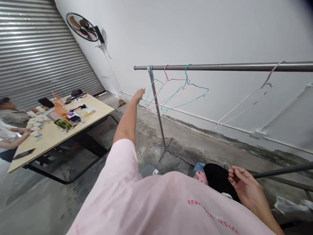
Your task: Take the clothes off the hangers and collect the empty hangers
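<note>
My left hand (pixel 139 94) is stretched out at arm's length, just left of the hangers near the rail's far end. Its fingers are partly seen, loosely bent, with nothing visible in them. On the metal clothes rail (pixel 220 67) hang a pink hanger (pixel 167 78), teal hangers (pixel 187 83) and, further right, a pale hanger (pixel 265 85); all are bare. Low at the right, my right hand (pixel 246 187) is palm up with fingers loosely curled and somewhat apart. Beside it lies black cloth (pixel 217 176) with pink patterned cloth (pixel 201 177) and blue cloth (pixel 198 168).
The rack's upright pole (pixel 157 111) stands ahead on the concrete floor. A lower bar (pixel 288 170) crosses at the right. To the left, a table (pixel 102 106) holds several things, with people seated behind it. A fan (pixel 83 27) is fixed to the wall.
</note>
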The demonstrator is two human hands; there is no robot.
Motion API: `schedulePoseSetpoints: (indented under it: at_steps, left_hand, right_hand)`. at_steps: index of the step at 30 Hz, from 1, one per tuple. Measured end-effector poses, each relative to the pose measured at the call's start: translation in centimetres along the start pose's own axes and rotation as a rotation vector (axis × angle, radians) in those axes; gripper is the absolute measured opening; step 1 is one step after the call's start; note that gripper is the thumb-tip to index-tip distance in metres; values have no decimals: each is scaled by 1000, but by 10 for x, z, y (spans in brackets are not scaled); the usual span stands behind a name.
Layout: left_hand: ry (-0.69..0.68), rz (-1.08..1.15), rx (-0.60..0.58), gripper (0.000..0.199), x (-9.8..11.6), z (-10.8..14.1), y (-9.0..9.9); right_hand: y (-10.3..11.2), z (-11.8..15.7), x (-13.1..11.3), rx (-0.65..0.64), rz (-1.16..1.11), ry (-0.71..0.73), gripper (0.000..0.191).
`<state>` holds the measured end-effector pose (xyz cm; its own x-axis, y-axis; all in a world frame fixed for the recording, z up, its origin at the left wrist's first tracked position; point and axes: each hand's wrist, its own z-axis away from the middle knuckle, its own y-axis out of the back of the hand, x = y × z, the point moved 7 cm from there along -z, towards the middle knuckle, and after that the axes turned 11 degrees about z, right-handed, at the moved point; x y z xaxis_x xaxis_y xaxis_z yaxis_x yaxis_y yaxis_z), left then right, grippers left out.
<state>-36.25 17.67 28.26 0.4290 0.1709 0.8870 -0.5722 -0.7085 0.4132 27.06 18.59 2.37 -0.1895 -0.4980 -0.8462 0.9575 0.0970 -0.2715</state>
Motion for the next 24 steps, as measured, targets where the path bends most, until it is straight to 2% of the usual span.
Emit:
schedulePoseSetpoints:
  at_steps: [5, 10, 12, 14, 16, 21, 24]
  left_hand:
    - [105, 112, -156, 54, 23, -8, -59]
    - [49, 169, -180, 48, 55, 8, -110]
    - [34, 239, -232, 37, 68, 23, -129]
    - [46, 327, -325, 20, 81, 44, -150]
    - [58, 409, -421, 12, 96, 68, -172]
    - [56, 504, -603, 12, 134, 131, -229]
    - [43, 492, -675, 22, 154, 164, -262]
  right_hand:
    - [12, 14, 10, -11, -31, 23, 54]
    - [17, 23, 12, -15, -31, 34, 52]
    - [17, 25, 12, -25, -29, 32, 52]
    - [16, 26, 11, -32, -27, 30, 52]
    - [14, 28, 10, -39, -26, 34, 52]
    - [7, 29, 7, -92, -15, 44, 51]
    - [8, 28, 8, -121, -17, 41, 49]
